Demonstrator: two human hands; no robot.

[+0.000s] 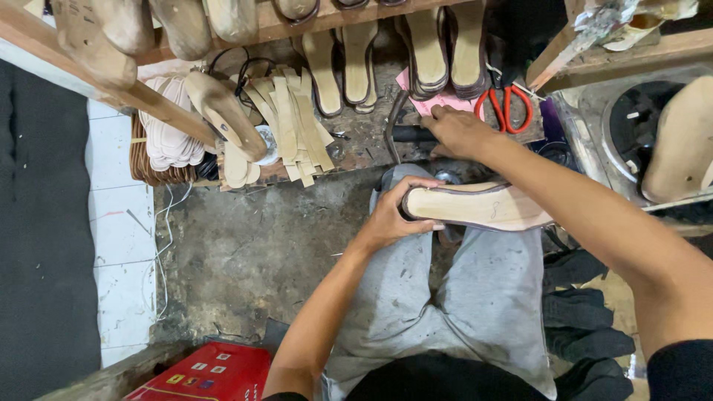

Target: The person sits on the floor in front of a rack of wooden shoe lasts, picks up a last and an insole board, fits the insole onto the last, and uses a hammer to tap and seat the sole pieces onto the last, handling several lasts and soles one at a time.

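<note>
My left hand (390, 215) has its grip closed around the heel end of a pale shoe sole (475, 206) with a dark rim, lying flat over my knees in grey trousers (475, 297). My right hand (457, 130) reaches to the tabletop (356, 145), fingers curled on a dark tool handle (412, 134), just beside red-handled scissors (505, 104). A red box (208, 375) with small square yellow and white labels sits on the floor at lower left.

You have red-handled scissors (507, 104) near the workbench's (356, 145) right end, tan strips (293, 126) heaped at its left end, soles (356, 63) lined along its back, and a red box (212, 373) on the floor.
</note>
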